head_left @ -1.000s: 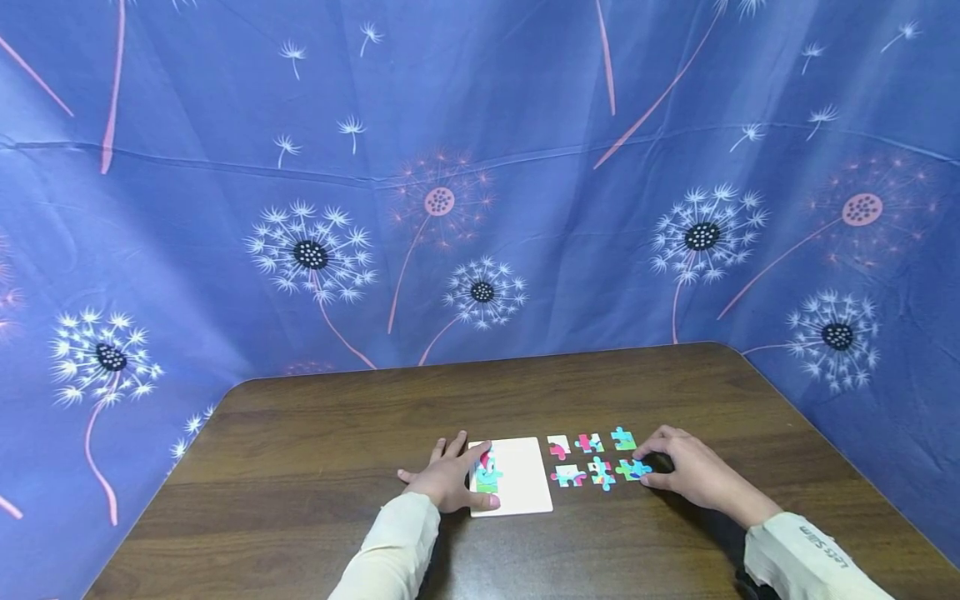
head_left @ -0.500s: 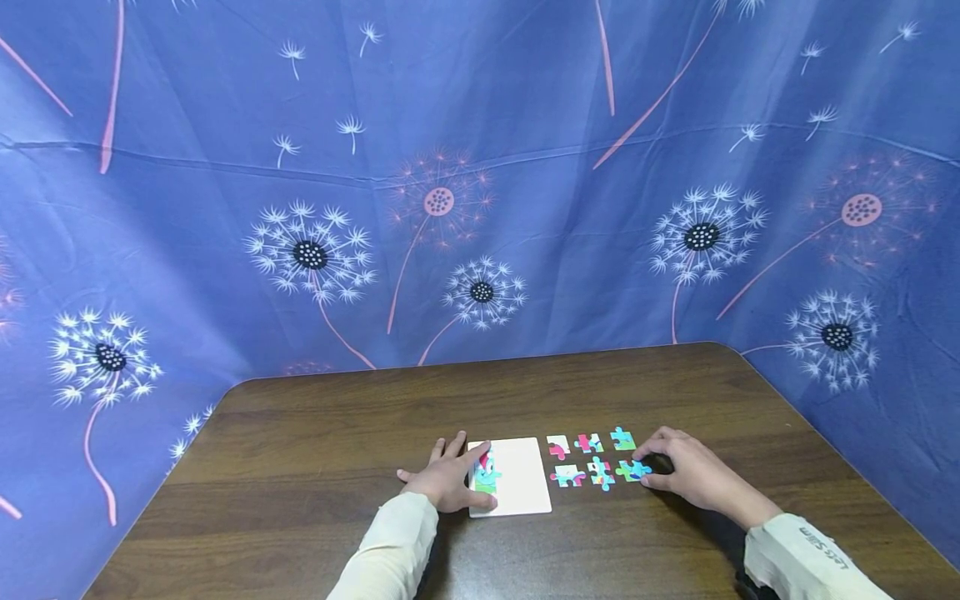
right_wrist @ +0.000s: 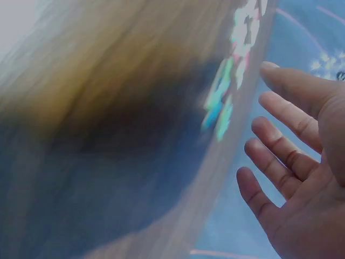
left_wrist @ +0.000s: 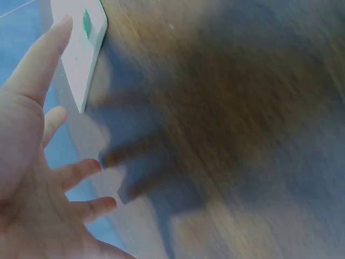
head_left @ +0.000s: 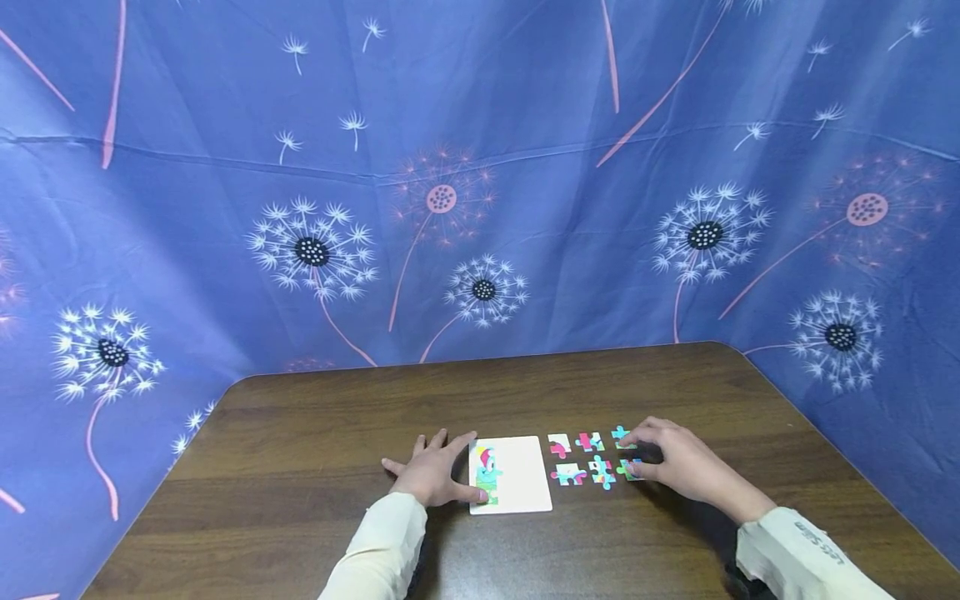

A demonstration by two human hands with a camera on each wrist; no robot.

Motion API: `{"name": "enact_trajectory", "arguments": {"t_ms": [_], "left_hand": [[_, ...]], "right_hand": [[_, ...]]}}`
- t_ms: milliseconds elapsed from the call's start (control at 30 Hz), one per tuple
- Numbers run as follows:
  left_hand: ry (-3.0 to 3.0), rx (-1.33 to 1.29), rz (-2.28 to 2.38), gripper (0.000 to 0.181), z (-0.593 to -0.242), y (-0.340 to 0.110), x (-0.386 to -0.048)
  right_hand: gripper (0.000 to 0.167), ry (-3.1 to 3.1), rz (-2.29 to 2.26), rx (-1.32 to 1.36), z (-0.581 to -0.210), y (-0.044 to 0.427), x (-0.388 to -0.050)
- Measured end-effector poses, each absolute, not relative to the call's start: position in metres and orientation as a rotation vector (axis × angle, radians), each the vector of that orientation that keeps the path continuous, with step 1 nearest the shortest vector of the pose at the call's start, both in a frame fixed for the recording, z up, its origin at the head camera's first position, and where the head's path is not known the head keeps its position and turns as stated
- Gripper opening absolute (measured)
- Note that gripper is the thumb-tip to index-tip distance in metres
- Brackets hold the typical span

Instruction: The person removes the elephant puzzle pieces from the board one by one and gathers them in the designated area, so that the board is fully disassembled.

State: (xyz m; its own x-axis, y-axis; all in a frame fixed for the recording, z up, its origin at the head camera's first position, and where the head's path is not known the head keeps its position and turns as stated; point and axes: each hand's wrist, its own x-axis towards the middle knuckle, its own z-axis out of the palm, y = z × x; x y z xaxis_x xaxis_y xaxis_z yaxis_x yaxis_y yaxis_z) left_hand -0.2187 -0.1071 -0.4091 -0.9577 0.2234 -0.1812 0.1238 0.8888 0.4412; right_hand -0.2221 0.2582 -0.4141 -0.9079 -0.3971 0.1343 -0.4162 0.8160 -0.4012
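Note:
A white puzzle board [head_left: 525, 479] lies on the table, with colourful joined pieces [head_left: 487, 473] along its left side. My left hand [head_left: 433, 475] is at the board's left edge, fingers spread and thumb tip by the near left corner; in the left wrist view that thumb [left_wrist: 43, 59] overlaps the board [left_wrist: 81, 65]. Right of the board, loose jigsaw pieces [head_left: 568, 475] lie in two rows. Over the rightmost ones, a green and blue piece [head_left: 619, 432] and one below it [head_left: 627, 471], hovers my right hand [head_left: 678, 462], partly covering them. The right wrist view shows its fingers [right_wrist: 269, 162] loosely extended, holding nothing.
The brown wooden table [head_left: 337, 433] has rounded far corners. Behind it hangs a blue dandelion-patterned cloth [head_left: 555, 217]. More loose pieces [head_left: 589, 442] sit between the board and my right hand. Both wrist views are partly blurred.
My left hand has drawn back leftward, uncovering more of the joined pieces on the board. My right hand has shifted slightly left, covering more of the rightmost loose pieces.

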Motion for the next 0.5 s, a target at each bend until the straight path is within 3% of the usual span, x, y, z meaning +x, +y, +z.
{"name": "enact_trajectory", "arguments": {"t_ms": [500], "left_hand": [[2.806,0.256,0.569,0.092,-0.415,-0.116,-0.215]], "right_hand": [[0.030,-2.850,0.849,0.762,-0.407,0.187,-0.228]]}}
